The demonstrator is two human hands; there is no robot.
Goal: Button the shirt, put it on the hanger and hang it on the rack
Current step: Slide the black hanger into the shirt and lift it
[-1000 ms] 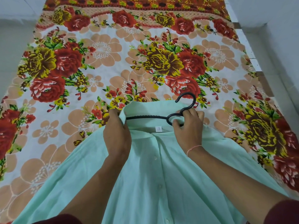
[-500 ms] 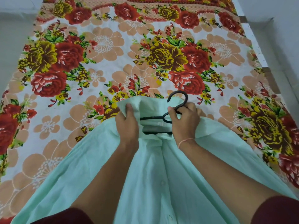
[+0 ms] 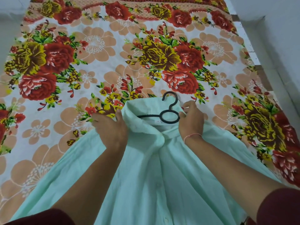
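Two hands pinch a mint-green shirt at its collar, a black hanger tucked inside the neck.

The left hand closes its grip on the left collar fold; the right hand grips the fabric just beside the hanger's ring. The hook pokes past the collar's far edge onto the floral bedsheet, which lies bare and flat to the far, left and right sides. A pale wall borders the bed's right edge; the shirt's body drapes toward the near side.
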